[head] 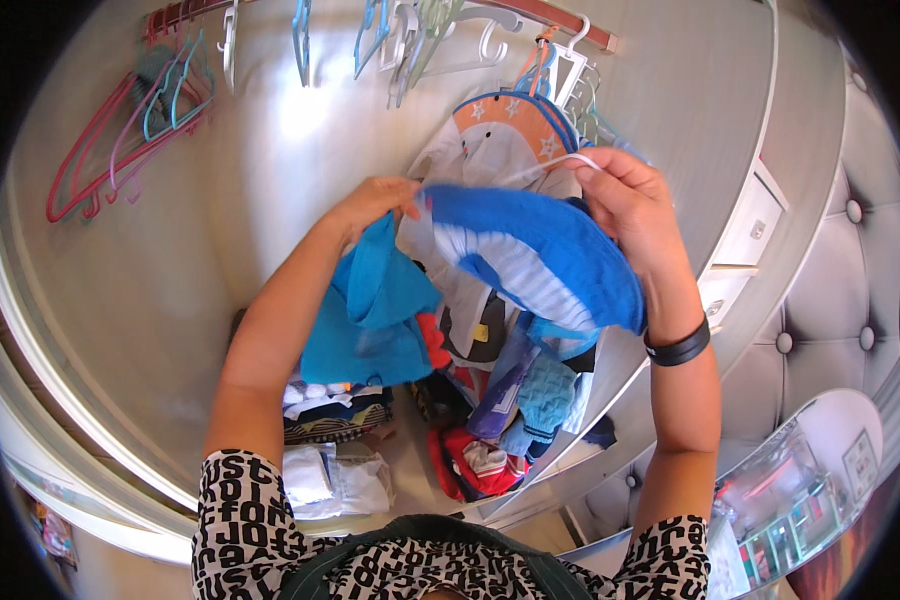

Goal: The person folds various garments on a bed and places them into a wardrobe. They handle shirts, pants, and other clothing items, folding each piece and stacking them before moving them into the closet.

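Note:
My left hand [381, 205] grips a turquoise cloth garment [375, 322] with a red scalloped trim, which hangs below it. The same hand's fingertips are at the near end of a blue fabric hat [540, 240] with a grey-white striped part. Between finger and thumb, my right hand [630, 199] pinches a thin white cord, and the hat hangs beside its palm. Behind them an orange and blue piece with white stars [514, 124] and pale garments [439, 157] hang from the closet rail.
A closet rail [536, 11] holds plastic hangers [375, 37]; pink and blue hangers [112, 150] hang at left. Below lie folded clothes [337, 420], white packets [334, 480] and a heap with a red garment [487, 461]. Drawers [750, 217] and a tufted panel [802, 292] stand at right.

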A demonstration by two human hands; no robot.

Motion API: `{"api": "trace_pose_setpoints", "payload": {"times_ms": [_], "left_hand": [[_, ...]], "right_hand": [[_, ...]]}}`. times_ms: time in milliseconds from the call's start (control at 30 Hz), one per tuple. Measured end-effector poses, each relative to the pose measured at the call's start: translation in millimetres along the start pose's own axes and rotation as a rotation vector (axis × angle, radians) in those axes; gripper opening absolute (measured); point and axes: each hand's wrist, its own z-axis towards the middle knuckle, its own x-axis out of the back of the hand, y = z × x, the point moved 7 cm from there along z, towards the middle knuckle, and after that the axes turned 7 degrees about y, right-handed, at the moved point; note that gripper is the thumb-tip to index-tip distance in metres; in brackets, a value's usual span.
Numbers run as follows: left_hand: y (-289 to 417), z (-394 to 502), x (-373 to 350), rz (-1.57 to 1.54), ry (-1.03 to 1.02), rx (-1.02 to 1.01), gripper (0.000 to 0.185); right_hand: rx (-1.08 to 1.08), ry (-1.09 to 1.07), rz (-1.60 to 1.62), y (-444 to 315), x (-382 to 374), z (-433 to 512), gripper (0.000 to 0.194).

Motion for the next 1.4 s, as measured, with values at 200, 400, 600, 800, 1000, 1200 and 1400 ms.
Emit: {"api": "trace_pose_setpoints", "payload": {"times_ms": [200, 400, 600, 800, 1000, 1200, 1400], "left_hand": [[123, 58, -47, 0.199, 0.156, -0.559, 0.027], [189, 111, -93, 0.718, 0.559, -0.722, 0.025], [187, 148, -98, 0.735, 0.555, -0.659, 0.027], [196, 157, -102, 0.708, 0.419, -0.665, 0.027], [195, 169, -97, 0.316, 0.300, -0.488, 0.022], [208, 181, -77, -0.328, 0.330, -0.529, 0.025], [167, 211, -44, -0.588, 0.311, -0.506, 0.035]], "right_hand": [[0.090, 0.040, -0.167, -14, 14, 6, 0.012], [0.291, 0.203, -0.663, -20, 40, 51, 0.015], [0.288, 0.201, -0.992, -3, 63, 116, 0.023], [0.223, 0.091, -1.040, 25, 50, 140, 0.030], [0.195, 0.108, -1.006, 34, 53, 151, 0.035], [0.223, 0.101, -1.122, 35, 50, 168, 0.031], [0.248, 0.094, -0.993, 43, 57, 173, 0.025]]}}
